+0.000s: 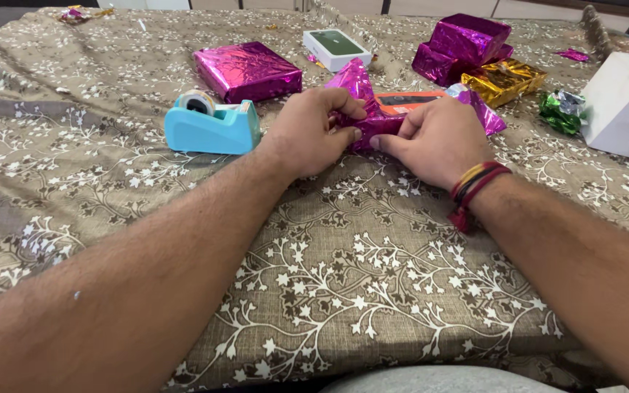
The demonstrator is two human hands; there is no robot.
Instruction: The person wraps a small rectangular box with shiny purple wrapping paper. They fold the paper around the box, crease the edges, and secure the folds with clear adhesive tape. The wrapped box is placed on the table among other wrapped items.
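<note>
Both hands meet over a sheet of magenta foil wrapping paper point(373, 116) at the middle of the desk point(343, 276): the left hand point(311, 131) pinches a fold of the foil between thumb and fingers, and the right hand point(434, 138), with red and yellow thread bands at the wrist, presses its fingers down on the same fold. Under the foil lies an orange-edged flat box point(409, 98), mostly covered, so its full shape is hard to judge. At 9 o'clock from the hands, just beside the left one, stands a light blue tape dispenser point(212, 124). At 11 o'clock rests a wrapped magenta parcel point(247, 69), and at 12 o'clock a white box with a dark green top point(336, 47). At 1 o'clock more magenta parcels point(460, 44) are stacked, touching a gold-wrapped one point(504, 80). At 3 o'clock sit crumpled green foil point(560, 110) and a plain white box point(624, 105).
</note>
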